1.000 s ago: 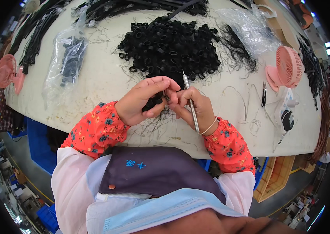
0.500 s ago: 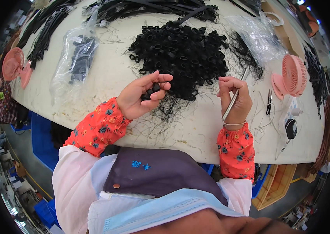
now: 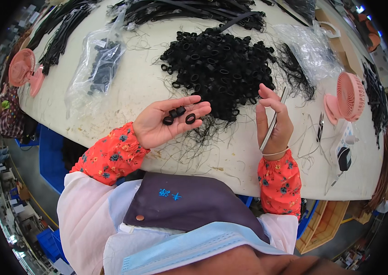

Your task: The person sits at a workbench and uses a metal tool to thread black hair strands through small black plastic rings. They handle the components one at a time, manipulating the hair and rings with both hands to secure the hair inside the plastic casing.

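Palm up, my left hand [image 3: 155,126] holds several small black loops [image 3: 174,113] on its spread fingers and palm. One loop lies apart from the others, nearer the fingertips. A thin silver metal rod [image 3: 273,122] runs slantwise through my right hand [image 3: 282,128], held against the palm while the thumb and index finger stand raised and apart. Just beyond both hands rises a large pile of similar black loops [image 3: 217,66]. Dark loose threads [image 3: 203,133] trail from the pile's near edge beside my left fingertips.
Pink fans [image 3: 350,94] stand at both sides of the white table [image 3: 230,160]. To the right lie small thread snips [image 3: 320,127] and a black-and-white device with a cord [image 3: 344,158]. A clear bag [image 3: 81,85] of black pieces lies left; black straps [image 3: 171,13] lie across the back.
My left hand has uncurled, so the loops on it now show. My right fingertips have opened and lifted, with the rod still in that hand. The whole view has shifted slightly.
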`<action>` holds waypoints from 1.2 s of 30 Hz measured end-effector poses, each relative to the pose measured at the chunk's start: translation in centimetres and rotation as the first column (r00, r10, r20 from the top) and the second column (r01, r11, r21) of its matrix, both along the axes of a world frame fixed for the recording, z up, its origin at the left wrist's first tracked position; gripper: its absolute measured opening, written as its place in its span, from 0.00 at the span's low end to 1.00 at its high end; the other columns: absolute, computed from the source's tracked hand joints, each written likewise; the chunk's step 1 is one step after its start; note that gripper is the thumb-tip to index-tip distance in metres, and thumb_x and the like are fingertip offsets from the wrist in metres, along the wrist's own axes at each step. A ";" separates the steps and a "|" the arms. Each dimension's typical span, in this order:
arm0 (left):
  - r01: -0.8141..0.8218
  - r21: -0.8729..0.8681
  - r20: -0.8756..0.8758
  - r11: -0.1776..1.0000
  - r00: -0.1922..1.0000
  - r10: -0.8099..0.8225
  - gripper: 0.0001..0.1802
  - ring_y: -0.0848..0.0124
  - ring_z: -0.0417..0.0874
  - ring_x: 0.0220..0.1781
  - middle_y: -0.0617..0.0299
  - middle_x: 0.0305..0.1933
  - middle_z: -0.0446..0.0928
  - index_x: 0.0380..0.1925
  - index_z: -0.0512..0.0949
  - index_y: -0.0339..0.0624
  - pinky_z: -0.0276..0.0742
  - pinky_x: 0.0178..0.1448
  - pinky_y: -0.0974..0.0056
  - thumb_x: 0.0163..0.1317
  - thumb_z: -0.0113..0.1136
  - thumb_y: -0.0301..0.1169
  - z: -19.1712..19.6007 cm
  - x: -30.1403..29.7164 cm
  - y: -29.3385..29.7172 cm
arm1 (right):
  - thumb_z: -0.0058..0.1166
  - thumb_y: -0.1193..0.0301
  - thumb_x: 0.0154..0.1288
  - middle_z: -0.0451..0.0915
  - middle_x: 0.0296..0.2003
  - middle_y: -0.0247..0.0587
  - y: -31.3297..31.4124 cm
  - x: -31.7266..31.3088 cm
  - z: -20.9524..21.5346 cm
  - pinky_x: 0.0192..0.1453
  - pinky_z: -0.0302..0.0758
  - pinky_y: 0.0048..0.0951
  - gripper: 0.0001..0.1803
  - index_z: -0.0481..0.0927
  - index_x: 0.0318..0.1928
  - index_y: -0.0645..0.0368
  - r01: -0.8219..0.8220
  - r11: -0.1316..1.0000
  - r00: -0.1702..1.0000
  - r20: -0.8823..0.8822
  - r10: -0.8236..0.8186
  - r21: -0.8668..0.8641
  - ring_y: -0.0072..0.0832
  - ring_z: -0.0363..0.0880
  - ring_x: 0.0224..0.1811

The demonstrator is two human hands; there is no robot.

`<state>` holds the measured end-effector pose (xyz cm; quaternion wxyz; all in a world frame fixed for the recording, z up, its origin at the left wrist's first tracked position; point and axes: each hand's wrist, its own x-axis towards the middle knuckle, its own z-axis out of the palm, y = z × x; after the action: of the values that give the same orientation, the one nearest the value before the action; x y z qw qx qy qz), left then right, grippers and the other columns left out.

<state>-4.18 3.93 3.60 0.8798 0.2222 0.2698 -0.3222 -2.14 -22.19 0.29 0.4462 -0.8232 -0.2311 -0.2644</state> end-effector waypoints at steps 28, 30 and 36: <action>0.139 0.469 0.378 0.872 0.861 -0.341 0.14 0.85 0.64 0.11 0.58 0.40 0.80 0.52 0.70 0.36 0.58 0.15 0.79 0.72 0.44 0.32 -0.3 -0.6 4.6 | 0.55 0.86 0.58 0.82 0.37 0.43 0.7 -1.2 -0.6 0.40 0.78 0.25 0.08 0.74 0.34 0.60 -0.086 0.987 0.954 -0.275 0.122 0.137 0.29 0.83 0.34; 0.057 0.365 0.324 0.929 0.928 -0.184 0.13 0.85 0.62 0.12 0.64 0.36 0.76 0.50 0.71 0.37 0.58 0.15 0.78 0.73 0.44 0.33 -1.0 -1.0 6.5 | 0.54 0.85 0.59 0.83 0.39 0.43 0.1 0.0 -0.7 0.45 0.77 0.26 0.08 0.74 0.35 0.60 0.025 0.998 0.993 -0.117 -0.019 0.054 0.30 0.83 0.35; -0.300 0.179 0.161 0.937 0.949 0.273 0.10 0.81 0.62 0.19 0.70 0.32 0.71 0.48 0.70 0.41 0.56 0.17 0.75 0.74 0.43 0.33 -1.3 -3.1 12.2 | 0.55 0.83 0.62 0.84 0.43 0.47 0.6 -0.2 -0.3 0.54 0.72 0.33 0.07 0.74 0.38 0.58 0.030 0.999 0.999 -0.010 -0.030 -0.046 0.32 0.83 0.38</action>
<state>-7.27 16.09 2.31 0.9064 0.2893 0.2710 -0.1461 -2.38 -21.60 0.03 0.4244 -0.8379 -0.2224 -0.2614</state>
